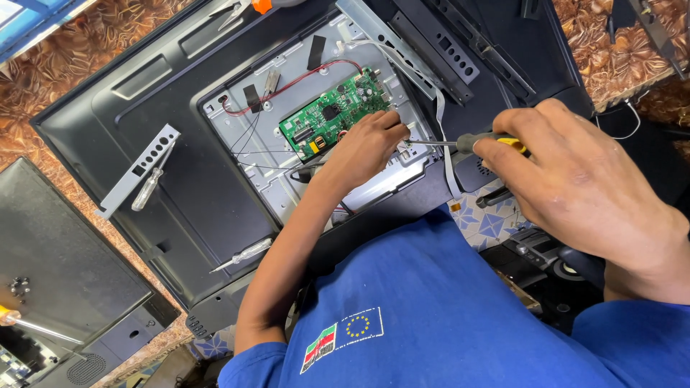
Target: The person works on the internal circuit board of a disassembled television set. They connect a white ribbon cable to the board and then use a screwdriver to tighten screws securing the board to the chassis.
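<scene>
Head view: both hands at the green circuit board inside an opened flat-screen set, centre of frame.

I logged the surroundings first: two clear-handled screwdrivers lay on the black back panel, one at left beside a grey perforated bracket, the other lower centre. A detached black cover filled the lower left. My blue shirt blocked the set's lower edge, and the left forearm crossed the metal chassis. The board sat tilted on that chassis, upper centre, with red and black wires running to its left. The left hand rested on the board's lower right corner, fingers curled; whether it pinched anything I could not tell. The right hand was closed around a yellow-and-grey screwdriver, tip pointing left toward the left fingers.
</scene>
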